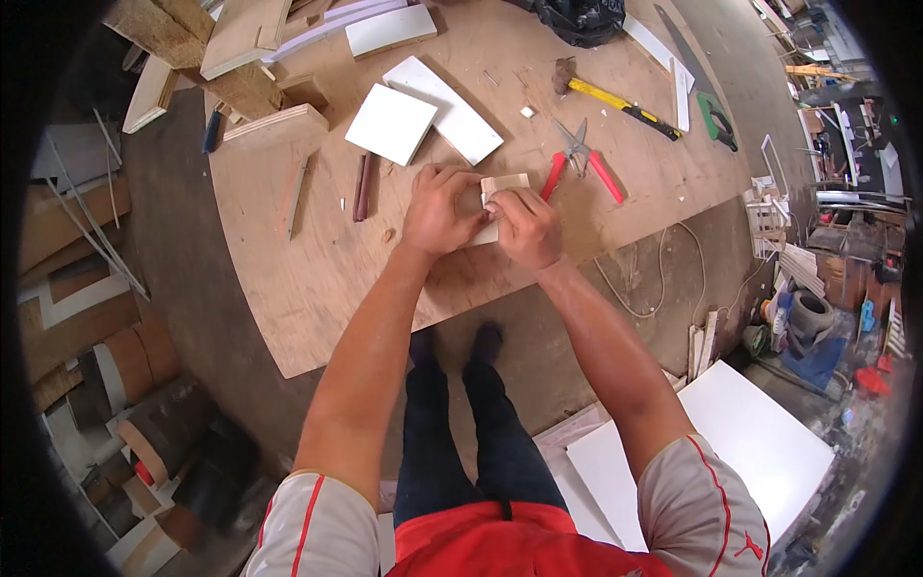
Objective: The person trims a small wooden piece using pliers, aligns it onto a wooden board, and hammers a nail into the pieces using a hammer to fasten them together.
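Near the front edge of the worktable, my left hand [442,210] is closed with curled fingers at the left side of a small wooden block [507,182]. My right hand [525,227] grips the same block from the right, its fingertips pinched close to my left thumb. The block has a light tan top and a white side; my fingers cover much of it. A white-faced piece [484,236] shows beneath my hands. Just right of them lie red-handled snips [582,159] with the blades apart. Beyond my left hand are a white square board [391,124] and a longer white board [452,115].
A yellow-handled hammer [620,104] and a green-handled handsaw [707,96] rest on the table [336,288] at right. Dark reddish strips [362,188] and a thin strip [298,197] lie left. Wooden frame parts [245,82] stand at back left. A cable [663,279] hangs near the front edge.
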Action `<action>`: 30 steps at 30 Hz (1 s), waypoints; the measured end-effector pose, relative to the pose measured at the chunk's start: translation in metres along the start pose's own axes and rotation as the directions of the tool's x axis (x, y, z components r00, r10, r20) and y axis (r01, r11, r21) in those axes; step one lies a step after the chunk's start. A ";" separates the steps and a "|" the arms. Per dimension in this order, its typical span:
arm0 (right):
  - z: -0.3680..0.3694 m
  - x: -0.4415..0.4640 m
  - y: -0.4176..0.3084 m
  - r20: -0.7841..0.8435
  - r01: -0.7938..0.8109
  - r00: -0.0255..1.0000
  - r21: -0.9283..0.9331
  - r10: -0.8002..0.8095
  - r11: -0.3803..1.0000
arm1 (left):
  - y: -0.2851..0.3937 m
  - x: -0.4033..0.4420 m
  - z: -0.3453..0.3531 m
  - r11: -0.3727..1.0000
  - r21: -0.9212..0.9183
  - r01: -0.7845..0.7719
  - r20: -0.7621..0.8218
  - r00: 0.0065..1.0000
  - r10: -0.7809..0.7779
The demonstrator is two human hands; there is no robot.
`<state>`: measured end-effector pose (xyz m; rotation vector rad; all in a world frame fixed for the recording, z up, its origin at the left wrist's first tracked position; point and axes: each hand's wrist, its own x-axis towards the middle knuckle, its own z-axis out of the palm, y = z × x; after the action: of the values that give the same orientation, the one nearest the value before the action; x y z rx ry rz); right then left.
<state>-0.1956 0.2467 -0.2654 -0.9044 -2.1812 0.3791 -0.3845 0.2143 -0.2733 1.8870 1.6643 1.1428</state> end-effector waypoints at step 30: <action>-0.109 0.073 0.185 0.083 -0.401 0.797 -0.668 0.598 0.627 | 0.009 0.002 -0.004 0.999 0.027 0.018 0.029 0.999 -0.019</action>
<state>-0.0616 0.4281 -0.2468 -1.9873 -2.3242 0.0262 -0.3815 0.2129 -0.2635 1.8912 1.6857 1.0865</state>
